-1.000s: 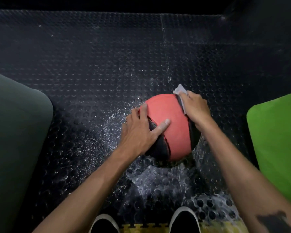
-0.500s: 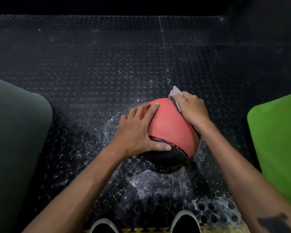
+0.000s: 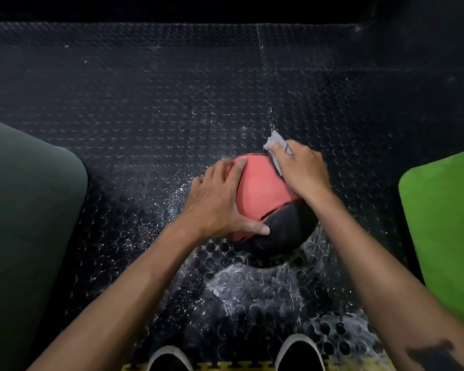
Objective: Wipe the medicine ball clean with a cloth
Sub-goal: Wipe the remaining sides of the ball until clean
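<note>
On the wet floor (image 3: 145, 108), both hands seemingly grip the medicine ball (image 3: 263, 191).

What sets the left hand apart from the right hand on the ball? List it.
1. The left hand lies bare on the medicine ball, fingers spread; the right hand has a grey cloth under its fingers.
2. The left hand sits on the ball's left side, thumb near the black panel; the right hand is on the upper right.

Shared: both rest on the ball, which sits on the wet studded floor mat.
</note>
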